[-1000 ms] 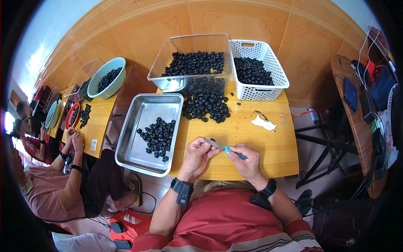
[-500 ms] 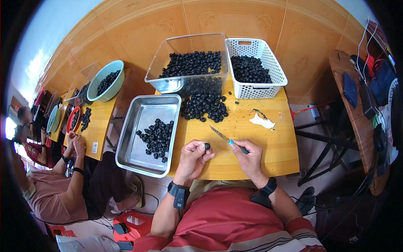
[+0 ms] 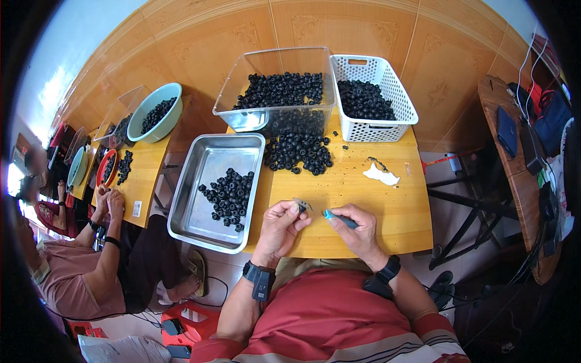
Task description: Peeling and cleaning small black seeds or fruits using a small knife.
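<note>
My left hand (image 3: 276, 228) pinches a small black ring-shaped piece (image 3: 302, 208) between thumb and fingers, above the near part of the yellow table (image 3: 387, 224). Opposite it, my right hand (image 3: 358, 232) is closed round the handle of a small knife (image 3: 344, 219) with a blue collar. Its blade points left toward the black piece; the blade is hard to make out, and whether it touches cannot be told. Beyond my hands lies a heap of similar black pieces (image 3: 298, 152). More of them (image 3: 229, 196) sit in a metal tray (image 3: 189, 227) left of my left hand.
At the back stand a clear plastic bin (image 3: 224, 91) and a white perforated basket (image 3: 378, 131), both holding black pieces. A torn white scrap (image 3: 381, 175) and dark crumbs lie on the right. Another person (image 3: 85, 266) works at the left table beside a green basin (image 3: 172, 115).
The knife has turned from pointing up and left to pointing at the black piece, and its blade shows less. Both hands stay close to where they were.
</note>
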`<action>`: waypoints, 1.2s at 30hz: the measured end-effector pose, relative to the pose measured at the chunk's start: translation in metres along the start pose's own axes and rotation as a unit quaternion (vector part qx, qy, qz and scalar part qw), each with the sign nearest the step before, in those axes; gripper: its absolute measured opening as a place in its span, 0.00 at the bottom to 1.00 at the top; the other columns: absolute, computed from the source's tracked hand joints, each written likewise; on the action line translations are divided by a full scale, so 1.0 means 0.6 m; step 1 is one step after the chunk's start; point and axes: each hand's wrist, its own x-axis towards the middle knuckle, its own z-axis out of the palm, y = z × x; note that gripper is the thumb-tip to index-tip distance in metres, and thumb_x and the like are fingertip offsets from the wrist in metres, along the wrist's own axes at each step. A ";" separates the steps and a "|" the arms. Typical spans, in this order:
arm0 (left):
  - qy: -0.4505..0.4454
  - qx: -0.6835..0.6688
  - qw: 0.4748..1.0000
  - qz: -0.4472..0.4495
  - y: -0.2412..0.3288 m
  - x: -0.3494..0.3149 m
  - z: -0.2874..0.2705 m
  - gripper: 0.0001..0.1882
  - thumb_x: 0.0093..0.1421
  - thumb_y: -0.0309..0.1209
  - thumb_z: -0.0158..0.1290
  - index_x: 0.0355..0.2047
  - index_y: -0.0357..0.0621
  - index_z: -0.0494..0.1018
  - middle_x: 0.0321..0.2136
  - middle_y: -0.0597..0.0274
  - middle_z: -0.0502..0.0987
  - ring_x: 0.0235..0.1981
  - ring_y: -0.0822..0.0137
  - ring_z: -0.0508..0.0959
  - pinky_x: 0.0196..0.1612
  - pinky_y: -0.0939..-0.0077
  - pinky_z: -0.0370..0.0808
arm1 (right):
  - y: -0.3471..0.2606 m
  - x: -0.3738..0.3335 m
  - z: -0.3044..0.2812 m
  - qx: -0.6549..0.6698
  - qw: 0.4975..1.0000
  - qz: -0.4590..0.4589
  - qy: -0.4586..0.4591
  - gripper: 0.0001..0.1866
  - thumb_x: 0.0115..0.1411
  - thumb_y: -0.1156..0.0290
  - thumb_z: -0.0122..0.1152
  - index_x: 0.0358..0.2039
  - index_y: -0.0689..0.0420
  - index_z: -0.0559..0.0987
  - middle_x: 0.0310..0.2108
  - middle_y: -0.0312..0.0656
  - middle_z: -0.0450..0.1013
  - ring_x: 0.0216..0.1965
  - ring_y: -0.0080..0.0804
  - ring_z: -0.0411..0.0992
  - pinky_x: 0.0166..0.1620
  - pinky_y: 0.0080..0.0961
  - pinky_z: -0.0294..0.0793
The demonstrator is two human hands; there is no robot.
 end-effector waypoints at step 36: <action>0.032 0.814 0.480 0.325 0.061 0.101 0.035 0.07 0.59 0.26 0.55 0.38 0.43 0.77 0.35 0.57 0.79 0.40 0.53 0.77 0.39 0.61 0.78 | 0.021 -0.001 -0.003 0.058 0.991 0.085 0.082 0.11 0.63 0.69 0.67 0.40 0.65 0.83 0.29 0.34 0.79 0.30 0.14 0.72 0.34 0.15 0.72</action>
